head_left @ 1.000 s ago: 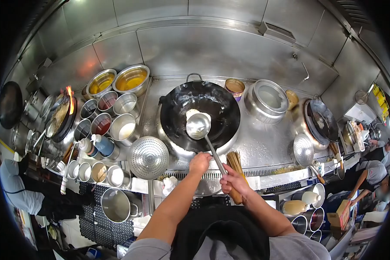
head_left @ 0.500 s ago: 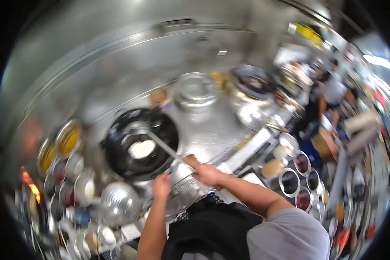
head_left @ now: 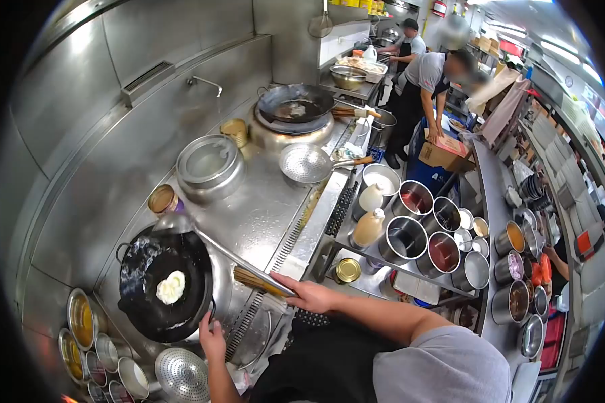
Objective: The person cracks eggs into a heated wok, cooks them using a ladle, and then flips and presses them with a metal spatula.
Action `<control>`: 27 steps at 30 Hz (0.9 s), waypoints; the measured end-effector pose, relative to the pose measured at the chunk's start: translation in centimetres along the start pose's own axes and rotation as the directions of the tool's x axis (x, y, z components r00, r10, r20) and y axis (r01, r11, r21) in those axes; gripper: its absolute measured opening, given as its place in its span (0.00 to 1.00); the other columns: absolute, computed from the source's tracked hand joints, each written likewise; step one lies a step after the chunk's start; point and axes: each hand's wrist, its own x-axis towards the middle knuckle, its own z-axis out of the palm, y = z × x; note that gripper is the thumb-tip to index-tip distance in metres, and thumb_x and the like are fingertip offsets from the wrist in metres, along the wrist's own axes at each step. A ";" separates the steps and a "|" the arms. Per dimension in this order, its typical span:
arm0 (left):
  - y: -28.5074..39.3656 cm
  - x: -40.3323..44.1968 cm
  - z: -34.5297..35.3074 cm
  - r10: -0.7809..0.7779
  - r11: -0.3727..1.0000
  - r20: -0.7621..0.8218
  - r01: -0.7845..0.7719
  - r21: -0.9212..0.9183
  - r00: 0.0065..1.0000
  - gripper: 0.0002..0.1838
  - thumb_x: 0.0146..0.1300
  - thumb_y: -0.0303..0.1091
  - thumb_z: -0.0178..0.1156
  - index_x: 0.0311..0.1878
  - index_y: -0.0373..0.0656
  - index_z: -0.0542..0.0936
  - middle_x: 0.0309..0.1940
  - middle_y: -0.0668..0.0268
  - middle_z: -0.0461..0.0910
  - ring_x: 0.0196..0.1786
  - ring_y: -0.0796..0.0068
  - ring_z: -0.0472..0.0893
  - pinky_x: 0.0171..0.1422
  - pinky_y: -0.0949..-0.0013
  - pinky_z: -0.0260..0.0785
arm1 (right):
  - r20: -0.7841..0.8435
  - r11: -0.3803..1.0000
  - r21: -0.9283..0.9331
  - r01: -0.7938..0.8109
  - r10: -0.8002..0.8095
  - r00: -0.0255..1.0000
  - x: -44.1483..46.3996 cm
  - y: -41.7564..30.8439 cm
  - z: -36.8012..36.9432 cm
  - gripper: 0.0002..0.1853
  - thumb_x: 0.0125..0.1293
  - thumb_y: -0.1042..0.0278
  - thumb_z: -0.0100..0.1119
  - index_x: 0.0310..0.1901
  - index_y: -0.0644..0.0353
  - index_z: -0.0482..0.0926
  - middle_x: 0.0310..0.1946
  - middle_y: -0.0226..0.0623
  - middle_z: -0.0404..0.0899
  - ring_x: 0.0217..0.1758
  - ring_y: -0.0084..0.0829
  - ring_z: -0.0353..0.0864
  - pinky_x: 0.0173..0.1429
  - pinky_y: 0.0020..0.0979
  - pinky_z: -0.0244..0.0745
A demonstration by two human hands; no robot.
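Perhaps swinging the ladle (head_left: 242,260) our right hand (head_left: 312,297) clasps could jolt the wok (head_left: 139,289) by our left hand (head_left: 212,340), grip unclear.

Impossible to read any text, brand or number. Too small or unclear to make out on the cardboard box (head_left: 444,156) at upper right, on the yellow packs (head_left: 353,3) along the top edge, or on the purple-sided can (head_left: 168,201) left of centre.

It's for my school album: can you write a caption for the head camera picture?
A ladle in the right hand, the left hand by the black wok, and white food inside it.
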 end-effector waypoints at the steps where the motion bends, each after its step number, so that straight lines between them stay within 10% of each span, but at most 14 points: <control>1: 0.6 -0.9 0.3 -0.050 0.997 -0.006 0.050 -0.063 0.999 0.25 0.68 0.23 0.59 0.68 0.39 0.76 0.60 0.56 0.79 0.46 0.67 0.81 0.47 0.68 0.73 | -0.018 0.997 0.047 -0.062 0.063 0.998 -0.7 0.5 -1.1 0.44 0.72 0.69 0.55 0.83 0.43 0.43 0.54 0.65 0.80 0.54 0.61 0.82 0.62 0.48 0.74; 2: -1.0 -1.2 0.3 -0.074 0.995 -0.018 0.073 -0.072 0.997 0.26 0.67 0.22 0.59 0.70 0.39 0.74 0.62 0.56 0.78 0.46 0.69 0.80 0.46 0.70 0.73 | -0.006 0.986 0.110 -0.126 0.128 0.992 -1.1 0.4 -1.8 0.44 0.74 0.67 0.54 0.83 0.43 0.41 0.46 0.66 0.82 0.50 0.62 0.83 0.60 0.49 0.75; 5: -1.0 -3.0 0.4 -0.110 0.992 -0.081 0.104 -0.078 0.991 0.28 0.67 0.21 0.58 0.72 0.38 0.73 0.65 0.56 0.77 0.47 0.72 0.79 0.46 0.72 0.72 | 0.015 0.968 0.110 -0.226 0.226 0.974 -1.7 6.5 -1.6 0.46 0.73 0.69 0.56 0.84 0.46 0.39 0.71 0.63 0.68 0.66 0.60 0.76 0.70 0.43 0.71; 9: 3.5 -5.7 2.1 -0.128 0.992 -0.120 0.129 -0.002 0.985 0.27 0.66 0.20 0.57 0.69 0.36 0.74 0.66 0.54 0.76 0.47 0.72 0.80 0.49 0.71 0.73 | 0.066 0.953 0.044 -0.301 0.298 0.952 -5.0 11.3 -4.2 0.45 0.73 0.66 0.56 0.84 0.44 0.39 0.67 0.65 0.72 0.64 0.61 0.78 0.68 0.47 0.73; 18: 1.9 -10.9 7.6 -0.026 0.979 0.036 0.018 0.205 0.999 0.19 0.65 0.23 0.58 0.60 0.41 0.81 0.64 0.58 0.77 0.50 0.68 0.83 0.44 0.69 0.78 | 0.152 0.912 -0.241 -0.333 0.374 0.915 -5.7 16.9 -6.5 0.47 0.71 0.65 0.54 0.83 0.32 0.37 0.29 0.55 0.81 0.37 0.52 0.86 0.38 0.52 0.77; 22: 7.1 -12.4 11.0 -0.328 0.851 0.116 0.240 0.466 0.937 0.26 0.71 0.43 0.60 0.65 0.35 0.77 0.47 0.49 0.82 0.50 0.53 0.82 0.56 0.55 0.74 | 0.179 0.911 -0.295 -0.287 0.348 0.920 -4.6 17.2 -6.9 0.49 0.67 0.71 0.53 0.83 0.30 0.38 0.39 0.53 0.82 0.40 0.49 0.87 0.39 0.50 0.80; 27: 4.6 -11.4 14.4 -0.486 0.778 0.278 0.265 0.570 0.828 0.24 0.70 0.39 0.58 0.62 0.33 0.78 0.48 0.46 0.82 0.52 0.51 0.81 0.56 0.54 0.72 | 0.243 0.920 -0.293 -0.260 0.334 0.911 -3.2 18.4 -6.0 0.49 0.66 0.78 0.50 0.83 0.29 0.41 0.55 0.58 0.77 0.49 0.54 0.85 0.48 0.49 0.83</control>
